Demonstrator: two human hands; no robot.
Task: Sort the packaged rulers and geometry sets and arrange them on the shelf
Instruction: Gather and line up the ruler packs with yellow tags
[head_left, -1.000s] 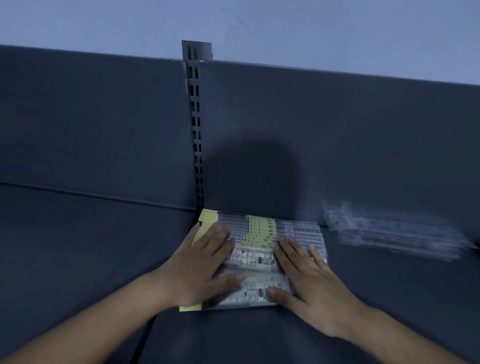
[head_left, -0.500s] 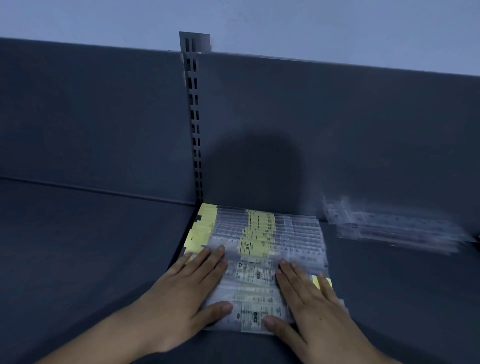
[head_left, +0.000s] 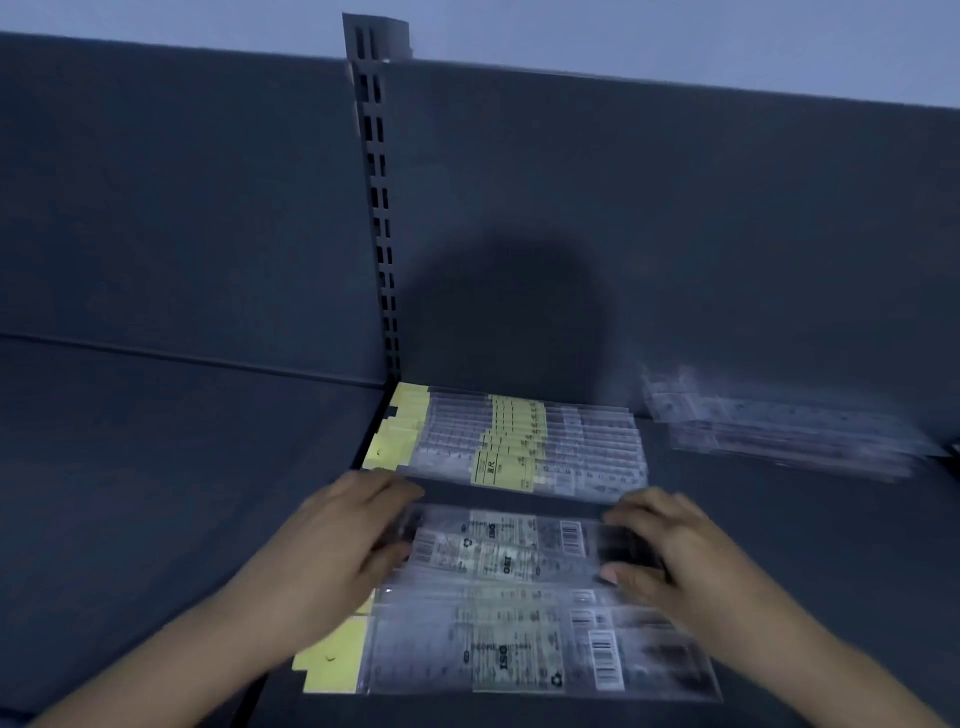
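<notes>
Your left hand (head_left: 337, 540) and right hand (head_left: 670, 556) each curl round one end of the ruler packs (head_left: 498, 551) at the front of the shelf (head_left: 156, 493), pinching them between fingers and thumb. Behind them a fanned row (head_left: 519, 441) with yellow tabs touches the post (head_left: 382, 208). A blurred pile (head_left: 779, 431) lies further right.

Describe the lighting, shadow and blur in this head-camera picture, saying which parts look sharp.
Head view: dim, bluish light; a round shadow falls on the back panel; the left hand, right hand and the front packs they grip are motion-blurred, as is the far-right pile; the back row of rulers is sharper.
</notes>
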